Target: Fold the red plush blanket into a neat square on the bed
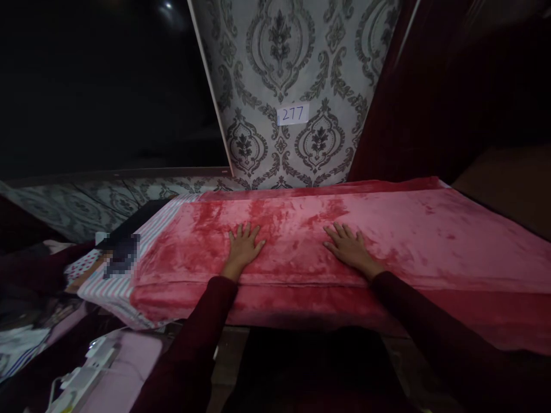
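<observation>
A plush red-pink blanket (387,229) lies spread flat over a raised surface in front of me. My left hand (244,246) rests palm down on it, fingers stretched and slightly apart. My right hand (349,246) lies flat on the blanket a short way to the right, fingers also extended. Both arms wear dark maroon sleeves. Neither hand holds anything.
A striped cloth (129,269) shows under the blanket's left end, with a dark object (129,229) on it. Patterned grey wallpaper (284,69) with a paper label reading 277 (293,113) stands behind. Clutter and white items (81,367) lie at lower left. A dark curtain (430,86) hangs at right.
</observation>
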`<state>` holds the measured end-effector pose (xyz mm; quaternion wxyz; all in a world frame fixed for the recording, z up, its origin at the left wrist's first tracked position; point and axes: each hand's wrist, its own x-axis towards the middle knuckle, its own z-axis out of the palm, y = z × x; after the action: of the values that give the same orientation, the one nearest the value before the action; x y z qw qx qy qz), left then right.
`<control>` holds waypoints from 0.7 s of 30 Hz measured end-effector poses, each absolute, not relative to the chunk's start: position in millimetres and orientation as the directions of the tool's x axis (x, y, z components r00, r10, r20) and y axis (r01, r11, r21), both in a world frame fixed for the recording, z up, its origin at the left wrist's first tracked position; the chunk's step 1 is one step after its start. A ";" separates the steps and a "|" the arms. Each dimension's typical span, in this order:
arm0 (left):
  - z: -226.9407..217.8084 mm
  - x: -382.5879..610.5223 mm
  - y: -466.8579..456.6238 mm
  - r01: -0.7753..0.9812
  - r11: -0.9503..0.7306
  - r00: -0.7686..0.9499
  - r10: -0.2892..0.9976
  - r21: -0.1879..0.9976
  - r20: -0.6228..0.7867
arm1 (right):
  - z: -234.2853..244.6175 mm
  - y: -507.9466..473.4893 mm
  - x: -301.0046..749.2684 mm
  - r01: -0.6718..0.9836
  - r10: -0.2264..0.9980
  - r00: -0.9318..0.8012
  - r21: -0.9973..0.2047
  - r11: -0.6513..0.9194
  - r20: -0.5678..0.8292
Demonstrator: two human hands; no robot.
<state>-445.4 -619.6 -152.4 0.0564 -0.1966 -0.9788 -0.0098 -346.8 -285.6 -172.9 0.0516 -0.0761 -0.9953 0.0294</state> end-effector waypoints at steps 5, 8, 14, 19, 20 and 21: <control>-150.9 -443.5 -620.7 0.380 0.925 -0.920 0.376 0.013 0.109 | -152.9 -341.9 -356.1 0.047 0.063 -0.986 -0.104 0.994 0.157; -153.6 -440.1 -621.2 0.386 0.922 -0.917 0.381 0.027 0.117 | -167.8 -372.2 -354.3 0.044 0.054 -0.989 -0.076 0.996 0.136; -151.5 -439.0 -622.2 0.388 0.917 -0.922 0.383 0.096 0.059 | -199.1 -374.6 -351.8 0.032 0.037 -0.978 -0.027 0.999 0.207; -126.4 -457.4 -666.0 0.337 0.929 -0.941 0.336 0.154 0.035 | -206.4 -367.9 -355.7 0.005 0.013 -0.967 -0.033 0.999 0.255; -122.6 -462.6 -681.5 0.291 0.946 -0.957 0.288 0.145 0.044 | -207.9 -367.7 -356.1 0.000 0.009 -0.964 -0.031 1.000 0.265; -120.5 -467.5 -697.7 0.237 0.962 -0.971 0.233 0.133 0.046 | -209.3 -367.7 -356.3 -0.002 0.006 -0.962 -0.029 1.000 0.274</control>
<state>-467.5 -697.7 -120.5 0.0148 -0.1185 -0.9905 -0.0687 -356.3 -367.7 -209.3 0.1384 -0.0008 -0.9903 0.0146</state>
